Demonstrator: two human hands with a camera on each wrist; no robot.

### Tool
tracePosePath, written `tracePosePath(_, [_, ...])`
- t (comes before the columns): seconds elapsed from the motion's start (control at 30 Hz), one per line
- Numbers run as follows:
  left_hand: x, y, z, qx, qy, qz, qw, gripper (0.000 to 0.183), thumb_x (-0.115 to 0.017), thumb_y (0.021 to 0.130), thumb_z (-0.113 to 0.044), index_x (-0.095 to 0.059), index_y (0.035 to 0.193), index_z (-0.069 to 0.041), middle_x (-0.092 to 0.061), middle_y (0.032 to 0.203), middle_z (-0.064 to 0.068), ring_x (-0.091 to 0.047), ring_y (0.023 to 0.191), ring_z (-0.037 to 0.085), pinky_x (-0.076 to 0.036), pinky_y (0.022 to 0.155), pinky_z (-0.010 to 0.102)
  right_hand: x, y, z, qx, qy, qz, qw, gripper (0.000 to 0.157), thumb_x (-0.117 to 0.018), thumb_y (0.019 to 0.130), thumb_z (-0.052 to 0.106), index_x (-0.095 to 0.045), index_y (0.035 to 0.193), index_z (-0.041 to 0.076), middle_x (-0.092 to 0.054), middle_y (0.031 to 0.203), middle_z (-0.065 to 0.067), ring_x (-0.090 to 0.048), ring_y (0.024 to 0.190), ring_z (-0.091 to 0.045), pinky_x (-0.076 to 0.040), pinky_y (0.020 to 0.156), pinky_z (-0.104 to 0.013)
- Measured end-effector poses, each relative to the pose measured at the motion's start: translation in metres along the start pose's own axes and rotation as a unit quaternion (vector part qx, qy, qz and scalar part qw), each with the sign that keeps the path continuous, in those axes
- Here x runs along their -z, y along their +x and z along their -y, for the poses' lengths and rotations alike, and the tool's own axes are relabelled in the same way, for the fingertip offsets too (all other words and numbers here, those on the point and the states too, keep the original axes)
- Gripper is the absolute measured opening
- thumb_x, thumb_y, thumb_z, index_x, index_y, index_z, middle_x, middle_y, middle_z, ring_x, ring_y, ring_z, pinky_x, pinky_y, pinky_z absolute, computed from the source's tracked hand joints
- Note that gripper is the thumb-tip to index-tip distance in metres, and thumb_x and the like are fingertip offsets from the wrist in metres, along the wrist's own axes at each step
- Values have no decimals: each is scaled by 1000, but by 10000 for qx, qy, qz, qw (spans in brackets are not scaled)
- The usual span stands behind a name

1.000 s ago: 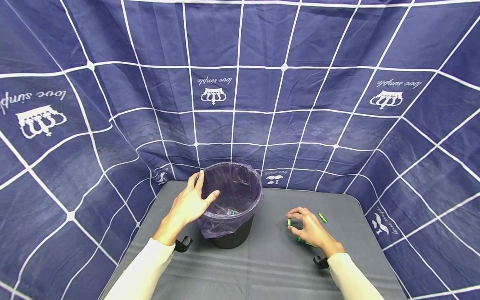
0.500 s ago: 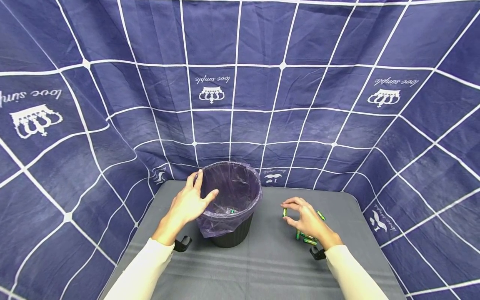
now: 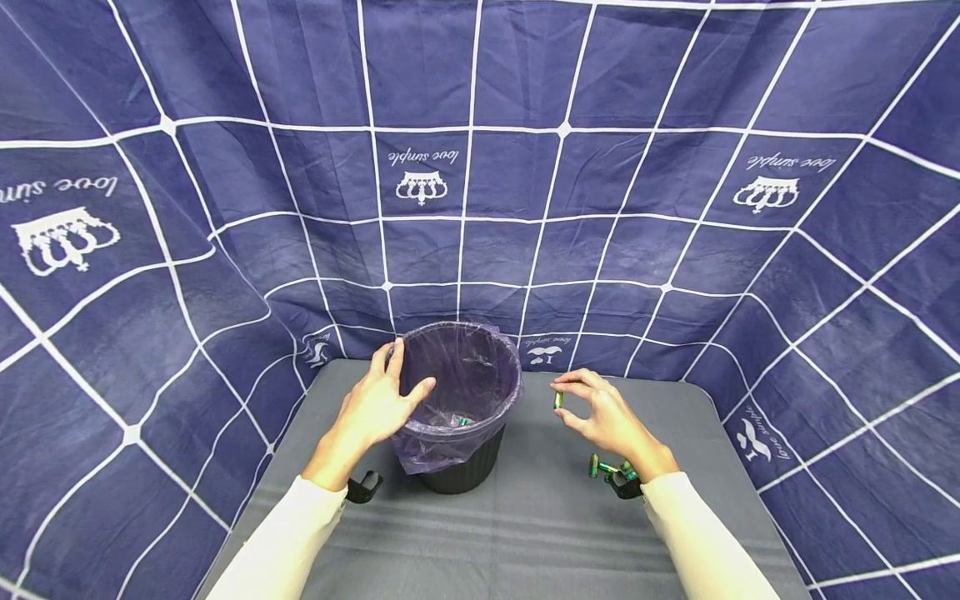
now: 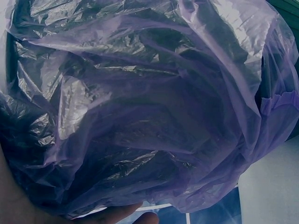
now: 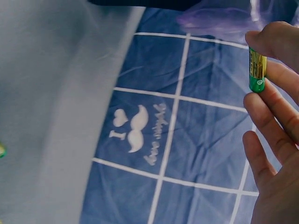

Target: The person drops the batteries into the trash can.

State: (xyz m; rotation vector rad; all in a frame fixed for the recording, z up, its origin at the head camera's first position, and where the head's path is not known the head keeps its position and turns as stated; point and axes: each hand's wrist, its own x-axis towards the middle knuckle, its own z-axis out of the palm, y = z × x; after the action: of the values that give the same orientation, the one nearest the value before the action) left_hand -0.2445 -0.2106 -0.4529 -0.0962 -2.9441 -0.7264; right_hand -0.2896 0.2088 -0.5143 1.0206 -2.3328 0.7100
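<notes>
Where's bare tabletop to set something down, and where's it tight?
Bare: gray tabletop on the bin's near side, between the sleeves; also the strip between bin and right hand, which holds a battery.
Crowded: loose batteries by the right wrist; the bin's left rim, at the left hand.

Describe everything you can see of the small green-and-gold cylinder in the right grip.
The small cylinder looks like a battery: smooth and shiny, gold along its middle and green at one end. Dark print, unreadable here, runs on the gold, and a small pale mark sits on the green. The right grip pinches it between thumb and fingers, hiding its other end. In the head view it stands roughly upright, to the right of the black bin and apart from it.
</notes>
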Motion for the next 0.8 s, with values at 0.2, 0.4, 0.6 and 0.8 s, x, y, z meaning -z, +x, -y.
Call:
tracePosePath(0.2, [2, -2, -2, 20, -29, 9, 10000, 102, -57, 115, -70, -18, 188, -10, -27, 190, 21, -60, 154, 60, -55, 115, 78, 4, 19, 7, 102, 146, -91, 9998, 42, -101, 87, 6, -88, 128, 8, -82, 128, -9, -79, 121, -33, -61, 106, -52])
tracePosePath(0.4, [1, -1, -2, -15, -9, -12, 10000, 102, -58, 115, -69, -19, 188, -9, -28, 190, 22, -62, 152, 60, -56, 114, 77, 7, 33, 10, 129, 203, -125, 9996, 42, -100, 89, 8, -88, 129, 9, -82, 131, -10, -79, 124, -34, -61, 108, -54])
tracePosePath(0.6, [-1, -1, -1, -40, 13, -38, 10000, 101, -58, 115, -69, -20, 187, -8, -29, 189, 22, -64, 149, 60, -56, 113, 77, 7, 45, 13, 278, 296, -214, 9989, 43, -100, 89, 6, -88, 129, 8, -82, 133, -11, -79, 127, -35, -61, 109, -54])
tracePosePath(0.8, [1, 0, -1, -45, 47, -34, 10000, 103, -55, 115, -72, -19, 188, -8, -28, 189, 21, -66, 147, 61, -57, 111, 77, 9, 59, 19, 373, 336, -248, 9984, 43, -99, 90, 7, -87, 131, 7, -82, 132, -11, -80, 125, -35, -62, 110, -54])
